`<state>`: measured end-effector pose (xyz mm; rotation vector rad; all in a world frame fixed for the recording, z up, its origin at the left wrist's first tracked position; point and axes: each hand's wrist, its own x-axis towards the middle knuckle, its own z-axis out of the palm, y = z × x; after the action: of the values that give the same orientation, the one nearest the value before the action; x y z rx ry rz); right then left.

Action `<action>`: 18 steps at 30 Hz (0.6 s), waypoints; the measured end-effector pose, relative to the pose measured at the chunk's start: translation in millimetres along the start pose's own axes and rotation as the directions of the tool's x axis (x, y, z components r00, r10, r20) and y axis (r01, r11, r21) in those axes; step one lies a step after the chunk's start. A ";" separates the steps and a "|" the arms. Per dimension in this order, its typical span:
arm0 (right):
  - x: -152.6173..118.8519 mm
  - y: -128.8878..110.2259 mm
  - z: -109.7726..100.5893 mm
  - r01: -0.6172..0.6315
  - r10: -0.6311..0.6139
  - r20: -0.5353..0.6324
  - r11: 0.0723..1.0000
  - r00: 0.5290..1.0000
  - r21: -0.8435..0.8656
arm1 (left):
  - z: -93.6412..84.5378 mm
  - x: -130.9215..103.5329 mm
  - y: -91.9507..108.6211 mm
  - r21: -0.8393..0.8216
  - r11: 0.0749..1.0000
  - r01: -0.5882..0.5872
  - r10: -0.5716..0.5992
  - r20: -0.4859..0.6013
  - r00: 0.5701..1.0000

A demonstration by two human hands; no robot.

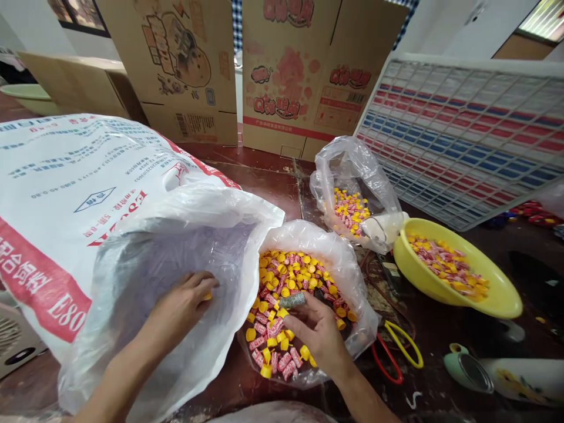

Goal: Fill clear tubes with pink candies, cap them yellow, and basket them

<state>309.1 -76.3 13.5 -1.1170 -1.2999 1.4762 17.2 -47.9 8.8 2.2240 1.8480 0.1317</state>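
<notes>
My left hand (187,305) reaches into the mouth of a big white printed sack (110,170), fingers bent together with a yellow cap (207,296) showing at their tips. Whatever is under that cap is hidden. My right hand (319,329) is over a clear plastic bag (352,264) full of small red-and-white printed tubes (285,361) and yellow caps. Its thumb and index finger close on a yellow-capped tube (282,314). A grey speckled sleeve or cylinder (292,301) sits along the index finger; I cannot tell whether it is worn. Clear pieces (224,249) line the sack's inside.
Behind the bag stands another clear bag (339,155) of capped tubes. A yellow bowl (409,282) holds more, at right. Yellow-and-red-handled scissors (403,346) and a floral bottle (524,376) lie nearby. Cardboard boxes (282,70) and a white wire rack (462,135) stand behind.
</notes>
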 end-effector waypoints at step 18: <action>-1.3 -9.5 37.7 0.653 -0.481 0.443 0.591 0.757 -0.474 | 23.4 -68.8 83.5 -0.951 -0.102 0.291 -0.032 0.296 0.955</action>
<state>273.2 -85.5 25.3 -0.7305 -2.1923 0.7204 88.9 -132.1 12.7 0.7641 1.0451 0.9158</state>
